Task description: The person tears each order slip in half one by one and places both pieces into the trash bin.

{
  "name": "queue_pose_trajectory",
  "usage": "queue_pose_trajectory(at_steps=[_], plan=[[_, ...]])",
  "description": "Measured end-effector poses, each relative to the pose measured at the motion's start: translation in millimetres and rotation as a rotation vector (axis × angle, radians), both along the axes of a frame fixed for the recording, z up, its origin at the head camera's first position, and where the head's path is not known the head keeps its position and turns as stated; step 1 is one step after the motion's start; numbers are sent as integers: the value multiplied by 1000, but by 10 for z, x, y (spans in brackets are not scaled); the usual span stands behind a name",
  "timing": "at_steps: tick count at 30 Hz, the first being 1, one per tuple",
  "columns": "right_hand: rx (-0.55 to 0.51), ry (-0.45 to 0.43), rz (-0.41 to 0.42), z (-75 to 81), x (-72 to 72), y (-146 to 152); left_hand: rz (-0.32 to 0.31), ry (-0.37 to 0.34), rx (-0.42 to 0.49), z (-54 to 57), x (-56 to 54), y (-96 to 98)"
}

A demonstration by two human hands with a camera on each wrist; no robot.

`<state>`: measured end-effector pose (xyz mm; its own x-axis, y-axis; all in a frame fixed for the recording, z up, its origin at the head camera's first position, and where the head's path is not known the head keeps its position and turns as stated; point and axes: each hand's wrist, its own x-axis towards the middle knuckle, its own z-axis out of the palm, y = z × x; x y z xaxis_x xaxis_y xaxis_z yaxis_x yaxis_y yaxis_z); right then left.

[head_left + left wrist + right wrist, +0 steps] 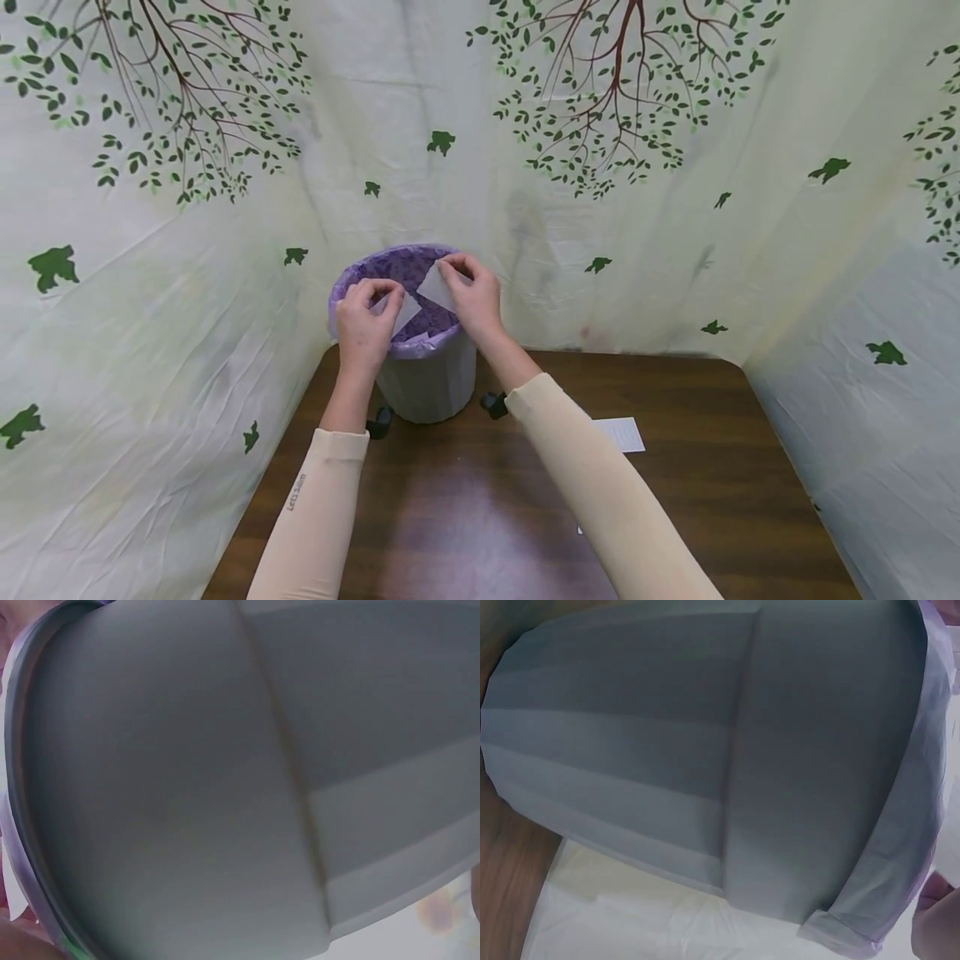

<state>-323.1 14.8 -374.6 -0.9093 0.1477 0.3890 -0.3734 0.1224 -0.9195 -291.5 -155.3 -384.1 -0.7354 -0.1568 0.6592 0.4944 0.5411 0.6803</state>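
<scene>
A grey trash bin (431, 387) with a purple liner (386, 267) folded over its rim stands on the table. Above its mouth, my left hand (362, 325) pinches a white piece of paper (406, 315) between thumb and fingers. My right hand (477, 298) pinches another white piece of paper (433, 288) at the bin's right side. The two pieces are apart, with jagged inner edges facing each other. Both wrist views are mostly filled by the bin's wall (165, 780), with its ribbed side (615, 742) and the overhanging liner (900, 840) in the right one.
On the brown wooden table (697, 417), a white printed sheet (621, 434) lies partly behind my right forearm. The corner of another white sheet (580, 531) peeks out beside that sleeve. White curtains (540, 275) with leaf prints hang close behind the bin and along both sides.
</scene>
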Motion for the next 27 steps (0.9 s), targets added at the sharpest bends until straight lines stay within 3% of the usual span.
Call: queue_pose_trajectory(at_steps=[5,13,27], plan=[[14,15,5,-11,0,7,-8,-10,-4,-2,9,4],[86,-24,84,-88,32,29,-31,-32,10,-15,33,-12],[65,-32,121,-120,81,83,-41,-23,22,-14,68,0]])
